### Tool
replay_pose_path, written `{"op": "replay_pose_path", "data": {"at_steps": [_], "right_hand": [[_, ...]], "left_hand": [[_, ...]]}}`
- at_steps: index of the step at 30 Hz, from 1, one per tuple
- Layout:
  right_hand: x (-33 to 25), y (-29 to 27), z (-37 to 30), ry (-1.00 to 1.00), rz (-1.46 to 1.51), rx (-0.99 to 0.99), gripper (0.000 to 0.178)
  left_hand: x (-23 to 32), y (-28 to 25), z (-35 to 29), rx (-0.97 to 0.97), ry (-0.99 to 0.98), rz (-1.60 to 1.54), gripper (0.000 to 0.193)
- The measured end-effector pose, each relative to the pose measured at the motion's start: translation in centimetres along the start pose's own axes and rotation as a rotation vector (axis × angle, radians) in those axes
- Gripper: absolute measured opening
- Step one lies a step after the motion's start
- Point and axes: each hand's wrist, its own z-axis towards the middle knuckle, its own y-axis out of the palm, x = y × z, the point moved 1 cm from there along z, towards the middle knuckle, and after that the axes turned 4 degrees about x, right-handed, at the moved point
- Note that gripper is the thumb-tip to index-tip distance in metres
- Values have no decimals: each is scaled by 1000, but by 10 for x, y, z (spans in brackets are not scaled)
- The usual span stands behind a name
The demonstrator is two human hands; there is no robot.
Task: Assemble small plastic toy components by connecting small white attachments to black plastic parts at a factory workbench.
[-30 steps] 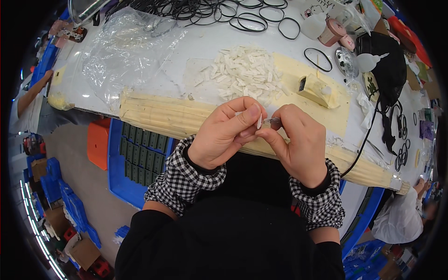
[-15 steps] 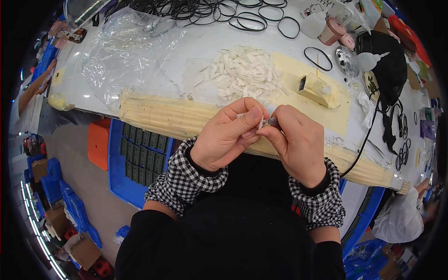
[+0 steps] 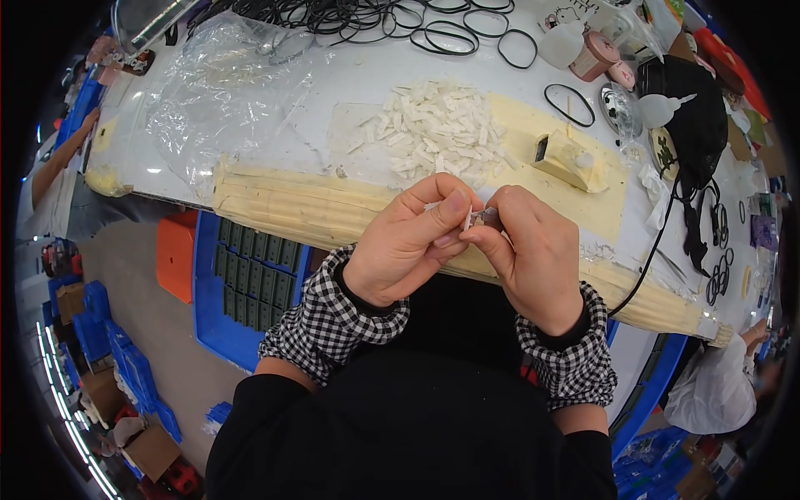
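My left hand (image 3: 410,242) is closed in a pinch on a small white strip (image 3: 467,219), whose end shows between thumb and forefinger. Against it, my right hand (image 3: 533,250) pinches too. A bit of something greyish peeks out at its fingertips, too small and covered to name. Both hands meet above the table's padded front edge (image 3: 300,202). Just beyond them lies a loose heap of small white strips (image 3: 437,129), partly on a clear sheet. To its right, a yellowish wedge-shaped block (image 3: 569,162) with a dark end sits on yellow paper (image 3: 521,112).
Black rubber rings (image 3: 446,37) lie tangled at the back. Crumpled clear plastic (image 3: 229,92) covers the left part of the table. Bottles, a pink jar (image 3: 595,56) and a black bag (image 3: 692,117) crowd the right. A blue crate (image 3: 204,292) holding dark parts stands below left, beside an orange stool (image 3: 176,256).
Both hands stay in place, fingertips together; only a very slight shift of the fingers shows. The things on the table have not moved.
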Motion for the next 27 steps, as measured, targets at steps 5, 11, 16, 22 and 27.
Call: {"op": "replay_pose_path", "data": {"at_steps": [5, 11, 16, 22, 27], "right_hand": [[-1, -2, -1, -1, -2, -48, 31], [-1, -1, 0, -1, 15, -1, 30], [-1, -3, 0, 1, 21, -38, 30], [-1, -3, 0, 14, 60, -45, 29], [9, -10, -1, 124, 185, -14, 26]], "left_hand": [[1, 2, 0, 5, 3, 15, 16], [-1, 2, 0, 2, -13, -22, 16], [-1, 4, 0, 0, -20, -42, 15], [-2, 8, -1, 51, -19, -53, 15], [4, 0, 2, -33, 31, 19, 19]]}}
